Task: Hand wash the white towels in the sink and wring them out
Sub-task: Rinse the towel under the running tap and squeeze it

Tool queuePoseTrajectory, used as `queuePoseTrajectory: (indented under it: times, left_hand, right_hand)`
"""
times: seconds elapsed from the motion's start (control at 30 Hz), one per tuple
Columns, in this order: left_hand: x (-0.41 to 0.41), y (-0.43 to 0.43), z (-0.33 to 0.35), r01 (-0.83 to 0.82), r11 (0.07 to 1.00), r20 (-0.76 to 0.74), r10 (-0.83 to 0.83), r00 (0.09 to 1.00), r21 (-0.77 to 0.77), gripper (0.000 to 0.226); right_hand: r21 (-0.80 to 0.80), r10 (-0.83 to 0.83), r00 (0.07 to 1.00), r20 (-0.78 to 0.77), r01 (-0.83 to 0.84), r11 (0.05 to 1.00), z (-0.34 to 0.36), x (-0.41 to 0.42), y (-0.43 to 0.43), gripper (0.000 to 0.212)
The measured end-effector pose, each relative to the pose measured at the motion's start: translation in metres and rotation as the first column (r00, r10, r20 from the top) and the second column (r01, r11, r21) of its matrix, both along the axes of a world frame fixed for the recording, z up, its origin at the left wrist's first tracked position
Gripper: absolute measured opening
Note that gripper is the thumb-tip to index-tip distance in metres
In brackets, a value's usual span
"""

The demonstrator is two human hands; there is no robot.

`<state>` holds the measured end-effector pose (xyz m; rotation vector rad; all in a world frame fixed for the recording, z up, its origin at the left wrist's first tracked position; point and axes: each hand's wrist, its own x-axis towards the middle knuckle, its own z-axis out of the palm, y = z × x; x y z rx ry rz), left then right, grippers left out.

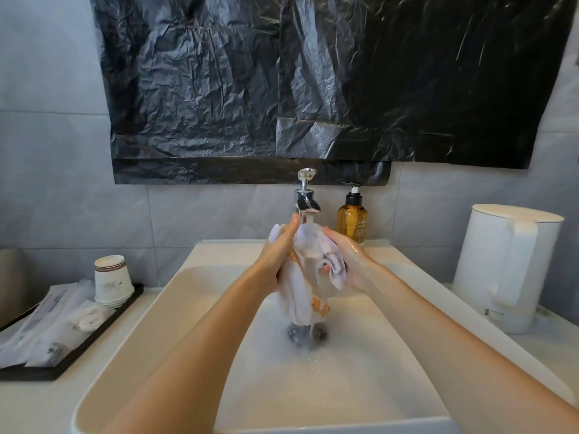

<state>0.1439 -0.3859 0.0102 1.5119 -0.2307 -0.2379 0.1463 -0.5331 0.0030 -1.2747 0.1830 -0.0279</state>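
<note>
The white towel (300, 286), which has an orange stripe, sits bunched directly below the faucet (305, 198) in its running stream. The left hand (279, 249) presses flat against the towel's left side, fingers straight. The right hand (351, 261) cups the other side, fingers curled round a fold. The towel's tail hangs below both hands, over the sink (194, 296).

Cream-white rectangular ceramic sink (188, 308). Over it, a wet white cloth towel (300, 286) with an orange patterned band. Behind the sink, a shiny chrome metal tap (305, 200), an amber plastic pump bottle (351, 220) topped black, and a crumpled black plastic sheet (313, 83) on grey wall tiles (56, 183). Left of the sink, brown-striped white paper cups (112, 281) on a flat black tray (103, 327). Right of it, a white plastic kettle (501, 267).
</note>
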Motion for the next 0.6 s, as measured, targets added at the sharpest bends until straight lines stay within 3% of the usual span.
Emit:
queuePoseTrajectory:
  times: [0.07,0.13,0.2,0.27,0.33,0.4,0.5,0.53,0.6]
  left_hand:
    - [0.006,0.005,-0.006,-0.086,0.996,0.005,0.086,0.996,-0.006,0.033]
    - [0.013,0.009,-0.011,-0.129,0.992,-0.003,0.129,0.992,0.007,0.036]
    - [0.013,0.008,-0.014,-0.144,0.990,0.012,0.144,0.990,0.001,0.039]
    - [0.011,0.004,-0.014,-0.131,0.991,0.000,0.131,0.991,-0.037,0.037]
    - [0.010,-0.001,-0.013,-0.140,0.987,-0.017,0.139,0.990,-0.076,0.032]
    - [0.012,-0.004,-0.012,-0.186,0.978,0.016,0.189,0.982,-0.092,0.042]
    - [0.012,-0.003,-0.012,-0.257,0.963,0.089,0.264,0.960,-0.082,0.024]
    - [0.012,-0.001,-0.012,-0.302,0.946,0.068,0.311,0.948,-0.114,0.018]
    - [0.010,0.003,-0.011,-0.411,0.898,-0.012,0.415,0.910,-0.158,0.010]
  right_hand:
    - [-0.049,0.061,0.997,0.052,-0.058,0.997,0.003,-0.013,0.010,0.033]
    - [-0.118,0.045,0.996,0.079,-0.035,0.992,0.002,-0.019,0.018,0.031]
    - [-0.241,-0.048,0.985,0.163,0.088,0.967,-0.006,-0.012,0.023,0.027]
    - [-0.417,-0.128,0.957,0.261,0.231,0.879,-0.010,-0.007,0.028,0.024]
    - [-0.480,-0.166,0.947,0.274,0.284,0.830,-0.010,-0.002,0.029,0.030]
    - [-0.443,-0.107,0.972,0.208,0.191,0.876,-0.011,0.002,0.029,0.040]
    - [-0.161,0.083,0.989,0.122,-0.063,0.985,-0.014,0.000,0.038,0.068]
    - [-0.061,0.114,0.985,0.128,-0.107,0.992,-0.016,0.001,0.039,0.071]
    - [-0.065,0.160,0.970,0.182,-0.150,0.987,-0.015,-0.002,0.042,0.063]
